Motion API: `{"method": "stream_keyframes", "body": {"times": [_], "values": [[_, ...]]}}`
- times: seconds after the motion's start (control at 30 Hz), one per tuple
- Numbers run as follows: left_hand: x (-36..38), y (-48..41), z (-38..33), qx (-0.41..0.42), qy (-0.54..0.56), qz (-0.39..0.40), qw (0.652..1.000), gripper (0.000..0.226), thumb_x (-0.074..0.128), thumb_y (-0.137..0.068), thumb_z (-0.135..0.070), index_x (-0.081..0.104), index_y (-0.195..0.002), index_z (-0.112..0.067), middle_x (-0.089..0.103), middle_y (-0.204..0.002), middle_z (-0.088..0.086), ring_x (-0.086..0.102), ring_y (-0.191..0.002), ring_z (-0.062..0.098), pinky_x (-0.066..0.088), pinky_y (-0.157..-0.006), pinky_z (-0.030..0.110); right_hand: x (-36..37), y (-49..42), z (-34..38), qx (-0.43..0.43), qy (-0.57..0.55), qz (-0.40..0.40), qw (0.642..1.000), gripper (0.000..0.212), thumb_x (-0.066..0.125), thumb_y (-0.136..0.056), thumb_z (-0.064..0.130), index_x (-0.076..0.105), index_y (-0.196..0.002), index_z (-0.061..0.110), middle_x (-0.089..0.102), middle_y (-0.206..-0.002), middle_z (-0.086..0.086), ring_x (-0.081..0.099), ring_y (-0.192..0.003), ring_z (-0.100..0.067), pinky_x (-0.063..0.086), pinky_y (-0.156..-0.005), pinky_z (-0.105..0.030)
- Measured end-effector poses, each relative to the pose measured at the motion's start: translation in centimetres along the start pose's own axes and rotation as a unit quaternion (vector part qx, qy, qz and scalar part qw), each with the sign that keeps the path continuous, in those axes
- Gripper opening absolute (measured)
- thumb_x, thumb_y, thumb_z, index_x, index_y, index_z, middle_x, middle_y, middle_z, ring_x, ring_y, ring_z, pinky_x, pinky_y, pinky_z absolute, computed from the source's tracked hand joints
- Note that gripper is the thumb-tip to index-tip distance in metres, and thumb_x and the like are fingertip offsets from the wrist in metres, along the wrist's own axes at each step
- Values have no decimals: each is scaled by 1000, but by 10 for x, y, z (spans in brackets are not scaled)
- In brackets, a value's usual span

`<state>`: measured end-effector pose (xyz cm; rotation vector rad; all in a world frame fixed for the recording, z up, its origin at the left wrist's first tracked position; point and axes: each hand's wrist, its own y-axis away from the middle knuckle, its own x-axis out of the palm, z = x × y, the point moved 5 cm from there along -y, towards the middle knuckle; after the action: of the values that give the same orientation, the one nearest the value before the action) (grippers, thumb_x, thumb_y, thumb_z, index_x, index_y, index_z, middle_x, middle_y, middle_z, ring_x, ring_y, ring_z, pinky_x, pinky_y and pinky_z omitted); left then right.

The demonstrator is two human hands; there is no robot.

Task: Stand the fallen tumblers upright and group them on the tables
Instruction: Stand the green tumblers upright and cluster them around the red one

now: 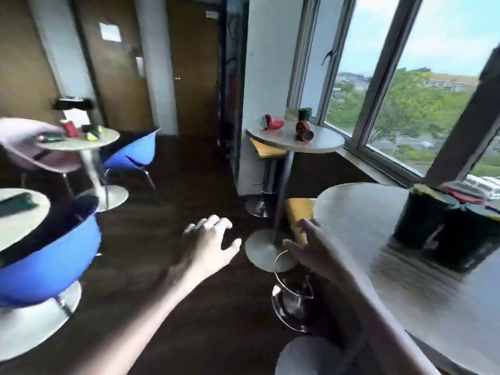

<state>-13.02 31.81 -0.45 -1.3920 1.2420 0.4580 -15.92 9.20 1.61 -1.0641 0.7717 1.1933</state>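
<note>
Just ahead, over dark floor: left hand [209,244] stretched forward, palm down, fingers [213,221] spread and loosely curved, holding nothing. Beside it, right hand [311,247] with fingers also apart, empty, at the rim of the near round grey desk [365,239]. Farther back on that desk, two dark green tumblers [422,220] upright, side by side. Well beyond the fingers, on the far round desk [319,143] by the window: two red tumblers [273,122] lying on their sides, one small green tumbler [305,114] upright behind.
</note>
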Motion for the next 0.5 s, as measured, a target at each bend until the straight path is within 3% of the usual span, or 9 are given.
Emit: {"method": "stream_keyframes", "body": {"times": [0.07,0.13,0.17,0.3,0.5], "values": [[-28,26,53,-49,-20,1,999,30,59,-71,-43,63,-87,-17,67,-82,2,63,-71,22,48,-64,36,31,-14,56,-56,-9,23,998,45,61,-78,50,55,-117,29,56,-119,3,52,-117,-22,44,-93,-37],[-53,59,107,-123,-28,0,992,35,57,-69,-47,61,-85,-15,65,-78,0,49,-60,18,48,-59,39,62,-23,114,-111,-11,54,992,48,61,-79,51,54,-120,28,56,-121,1,51,-119,-22,43,-94,-36],[-65,77,136,-160,-47,-6,986,40,53,-69,-53,60,-86,-17,63,-78,-2,45,-60,16,48,-58,39,79,-27,143,-136,-12,71,988,48,61,-80,53,54,-120,27,56,-121,0,51,-118,-22,43,-94,-35],[-103,154,241,-246,-114,-16,962,39,56,-75,-51,64,-96,-20,65,-91,2,64,-79,29,47,-66,36,150,-31,257,-201,-24,154,967,51,64,-79,54,54,-120,26,57,-121,-3,52,-118,-24,45,-95,-37],[-138,259,391,-367,-73,-55,926,49,48,-67,-53,61,-84,-9,63,-80,11,61,-79,35,52,-71,42,246,-7,409,-266,-32,217,939,59,60,-79,47,45,-132,26,50,-135,-3,45,-127,-25,41,-100,-39]]}}
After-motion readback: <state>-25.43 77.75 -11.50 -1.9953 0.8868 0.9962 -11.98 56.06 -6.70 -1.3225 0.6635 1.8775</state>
